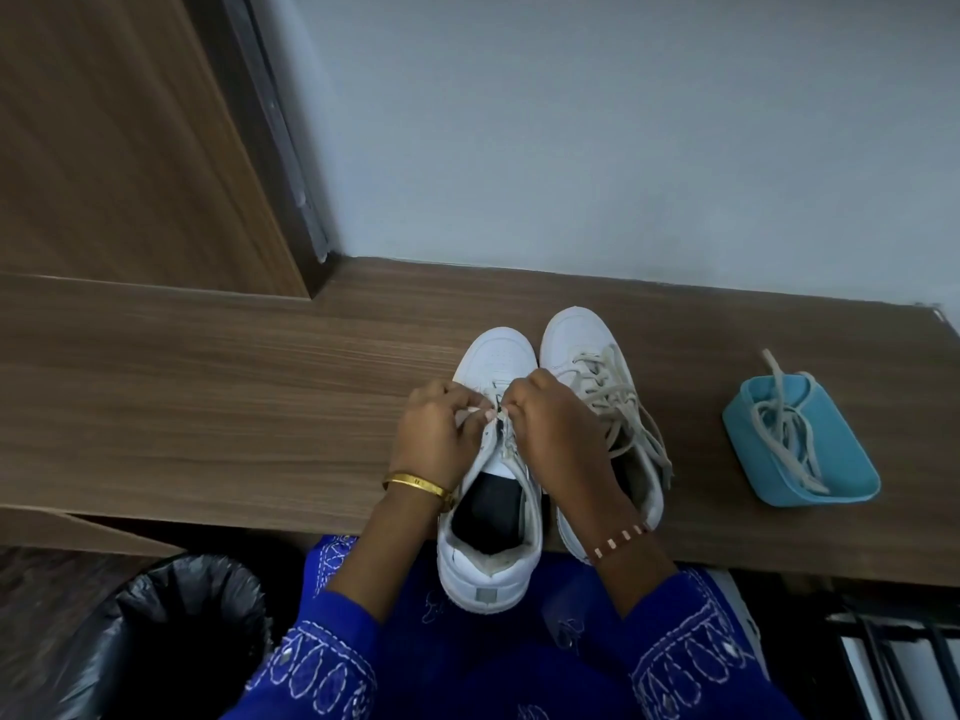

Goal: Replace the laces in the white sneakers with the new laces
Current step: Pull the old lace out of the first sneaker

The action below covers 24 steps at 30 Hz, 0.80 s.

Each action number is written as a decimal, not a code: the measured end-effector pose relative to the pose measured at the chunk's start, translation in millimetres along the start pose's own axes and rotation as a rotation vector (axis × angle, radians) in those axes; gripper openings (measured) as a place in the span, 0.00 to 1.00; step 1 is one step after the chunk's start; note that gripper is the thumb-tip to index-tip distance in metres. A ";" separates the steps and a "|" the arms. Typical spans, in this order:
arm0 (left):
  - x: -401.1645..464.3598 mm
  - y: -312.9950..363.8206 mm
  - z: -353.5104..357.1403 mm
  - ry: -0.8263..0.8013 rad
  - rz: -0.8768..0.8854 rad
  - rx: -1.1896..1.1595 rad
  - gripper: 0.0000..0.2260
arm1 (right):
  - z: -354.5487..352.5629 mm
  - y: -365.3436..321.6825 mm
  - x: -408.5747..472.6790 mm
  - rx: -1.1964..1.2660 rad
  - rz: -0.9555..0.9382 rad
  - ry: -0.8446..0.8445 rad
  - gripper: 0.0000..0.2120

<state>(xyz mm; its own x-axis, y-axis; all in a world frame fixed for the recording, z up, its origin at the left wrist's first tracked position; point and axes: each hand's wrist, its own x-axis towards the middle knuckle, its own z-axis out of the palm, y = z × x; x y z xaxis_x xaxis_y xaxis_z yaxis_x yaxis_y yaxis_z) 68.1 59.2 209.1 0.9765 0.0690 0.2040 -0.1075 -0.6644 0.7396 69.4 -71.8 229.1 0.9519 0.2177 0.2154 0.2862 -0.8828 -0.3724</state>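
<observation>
**Mid-lacing on the left sneaker, both hands up at the eyelets**

Closest to you were your blue embroidered sleeves point(322, 662) and a bin with a black liner point(176, 631) down by your left knee. Then the wooden desk point(208, 397), with the left sneaker point(491, 553) hanging its heel over the near edge, toe pointing away from you, opening wide and a dark insole showing.

Your left hand point(434, 433), gold bangle point(418, 485) on the wrist, had its fingers curled in on a bit of lace point(506, 444) at the eyelets. Your right hand point(553, 428), beaded bracelet point(621, 540) on that wrist, was pinching the same spot from the other side. Hands nearly touching over the tongue. Couldn't tell which eyelet you were at, fingers covered it.

Just beside it on the right sat the right sneaker point(576, 335), touching the left one, a loose off-white lace point(621, 402) tangled across its top and trailing down its far side.

Further right, well apart from the shoes, a light blue tray point(826, 491) held another bundled lace point(784, 433), one end sticking out over the back rim. Grey wall point(571, 122) behind everything.
</observation>
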 end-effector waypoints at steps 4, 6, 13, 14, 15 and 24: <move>-1.4 -2.8 -1.5 -0.010 -0.069 -0.110 0.01 | 0.5 -1.6 1.6 -0.028 0.031 -0.001 0.05; -3.7 -6.5 -3.2 -0.017 -0.152 -0.279 0.04 | -1.9 -1.2 -0.9 -0.023 0.060 0.039 0.05; -21.3 -35.0 -27.8 0.100 -0.607 -0.850 0.11 | -36.8 20.0 -8.5 0.114 0.386 0.397 0.05; -22.4 -37.0 -32.1 0.116 -0.630 -0.852 0.12 | -40.4 23.5 -9.4 0.094 0.403 0.432 0.05; -23.1 -36.4 -35.1 0.126 -0.634 -0.814 0.12 | -42.9 24.9 -10.8 0.070 0.380 0.460 0.05; -15.9 -7.6 -20.8 0.018 -0.039 0.008 0.13 | -9.1 2.3 -6.6 -0.040 -0.030 -0.026 0.13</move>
<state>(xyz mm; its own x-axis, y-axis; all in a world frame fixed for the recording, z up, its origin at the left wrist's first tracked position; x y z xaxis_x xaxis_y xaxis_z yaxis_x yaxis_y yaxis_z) 49.5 78.6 213.6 0.9764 0.1087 0.1867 -0.0677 -0.6667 0.7422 62.8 -79.1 235.0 0.9457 0.2549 0.2019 0.3107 -0.8915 -0.3297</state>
